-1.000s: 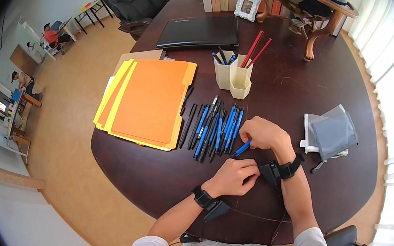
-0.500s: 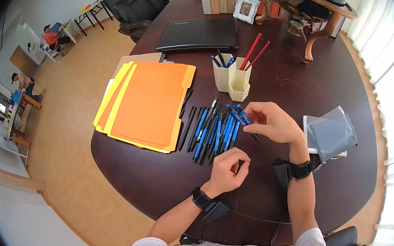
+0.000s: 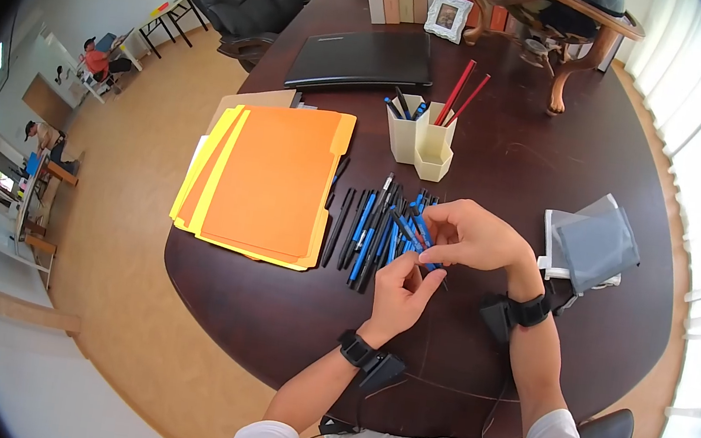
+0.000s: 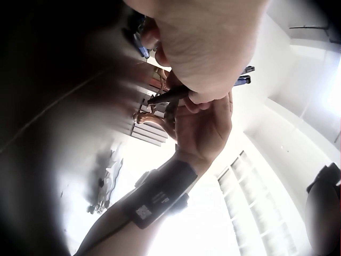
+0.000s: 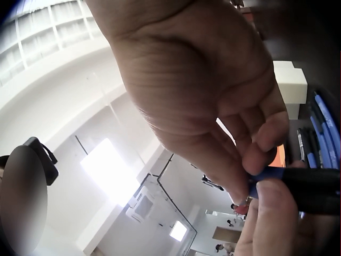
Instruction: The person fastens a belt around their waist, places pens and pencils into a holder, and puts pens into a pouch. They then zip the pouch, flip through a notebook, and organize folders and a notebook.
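In the head view my right hand point(image 3: 483, 240) pinches a few blue-and-black pens point(image 3: 409, 231) between thumb and fingers, above the right side of the loose pens point(image 3: 364, 238). My left hand point(image 3: 398, 295) meets them from below, its thumb and fingertips at their lower ends. The right wrist view shows the left thumb point(image 5: 274, 200) pressed against the blue-and-black barrels point(image 5: 311, 186), close to the right fingertips. Seen from the left wrist, a dark pen tip point(image 4: 168, 97) sticks out between the hands. The right hand covers part of the pens on the table.
Orange and yellow folders point(image 3: 276, 184) lie left of the pens. Behind stands a cream hexagonal pen holder point(image 3: 434, 161) with pens and red pencils. A closed black laptop point(image 3: 361, 61) is farther back. Mesh zip pouches point(image 3: 597, 245) lie at the right, and a globe stand point(image 3: 566, 70) stands at the far right.
The right hand lifted blue pens off the table's right side, then brought them left and down. The left hand moved forward and its fingers now meet the pens' lower ends.
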A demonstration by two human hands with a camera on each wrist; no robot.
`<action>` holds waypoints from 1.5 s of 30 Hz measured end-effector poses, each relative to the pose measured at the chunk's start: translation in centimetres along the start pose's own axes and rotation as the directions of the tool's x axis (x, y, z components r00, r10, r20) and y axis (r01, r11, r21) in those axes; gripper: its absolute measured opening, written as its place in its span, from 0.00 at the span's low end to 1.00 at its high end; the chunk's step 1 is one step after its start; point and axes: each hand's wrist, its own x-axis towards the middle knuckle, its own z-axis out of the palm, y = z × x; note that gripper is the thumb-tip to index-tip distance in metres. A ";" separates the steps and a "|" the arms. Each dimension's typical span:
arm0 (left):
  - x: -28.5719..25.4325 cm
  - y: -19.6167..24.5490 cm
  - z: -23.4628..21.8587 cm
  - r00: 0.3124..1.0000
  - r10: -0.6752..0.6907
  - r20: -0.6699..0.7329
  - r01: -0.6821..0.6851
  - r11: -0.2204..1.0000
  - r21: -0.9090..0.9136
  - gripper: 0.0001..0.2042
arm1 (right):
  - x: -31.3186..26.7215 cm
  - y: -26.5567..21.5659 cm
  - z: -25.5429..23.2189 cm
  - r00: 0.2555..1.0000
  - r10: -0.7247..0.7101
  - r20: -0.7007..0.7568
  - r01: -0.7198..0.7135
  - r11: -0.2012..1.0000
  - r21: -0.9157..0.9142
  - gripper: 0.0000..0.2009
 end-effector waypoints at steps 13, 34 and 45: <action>0.2 1.0 -0.1 0.998 -0.031 0.050 0.032 0.999 -0.009 0.04 | 0.0 -0.2 -0.1 0.998 0.064 0.003 -0.064 0.996 0.061 0.15; 0.1 0.8 0.5 0.987 0.008 0.158 -0.014 0.999 0.037 0.06 | 7.5 -2.8 -7.6 0.593 -0.192 -0.782 0.316 0.949 0.007 0.08; 0.0 0.8 0.5 0.983 0.019 0.180 -0.030 0.998 0.056 0.06 | 10.7 -2.4 -7.4 0.750 -0.136 -0.648 -0.104 0.942 -0.319 0.16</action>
